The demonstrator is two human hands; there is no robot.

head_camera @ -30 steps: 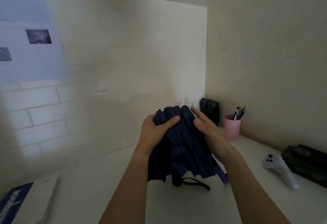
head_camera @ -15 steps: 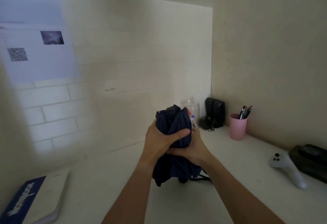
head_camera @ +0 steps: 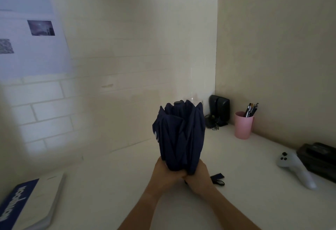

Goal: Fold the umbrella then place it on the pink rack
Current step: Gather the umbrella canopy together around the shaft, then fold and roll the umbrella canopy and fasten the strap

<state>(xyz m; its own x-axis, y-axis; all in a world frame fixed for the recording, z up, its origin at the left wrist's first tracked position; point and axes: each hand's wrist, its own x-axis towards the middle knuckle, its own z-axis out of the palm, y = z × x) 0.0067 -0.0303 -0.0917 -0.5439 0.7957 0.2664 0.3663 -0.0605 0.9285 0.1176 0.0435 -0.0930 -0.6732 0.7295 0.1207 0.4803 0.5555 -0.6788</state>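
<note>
A navy blue collapsed umbrella (head_camera: 180, 135) stands upright above the white desk, its fabric bunched in loose pleats. My left hand (head_camera: 164, 174) and my right hand (head_camera: 199, 177) wrap around its lower end, fingers meeting in front. The umbrella's dark strap (head_camera: 218, 179) trails on the desk just right of my right hand. The handle is hidden under my hands. No pink rack is in view; only a pink cup (head_camera: 243, 125) with pens stands at the back right.
A white desk (head_camera: 101, 193) runs along a brick-pattern wall. A blue-and-white book (head_camera: 27, 204) lies at the front left. A white controller (head_camera: 296, 168) and a dark case (head_camera: 320, 160) sit at the right. A black speaker (head_camera: 219, 108) and a clear jar (head_camera: 193, 101) stand behind.
Both hands slid down from the umbrella's top to its lower end, squeezing the fabric in. The canopy now stands taller and narrower above my hands.
</note>
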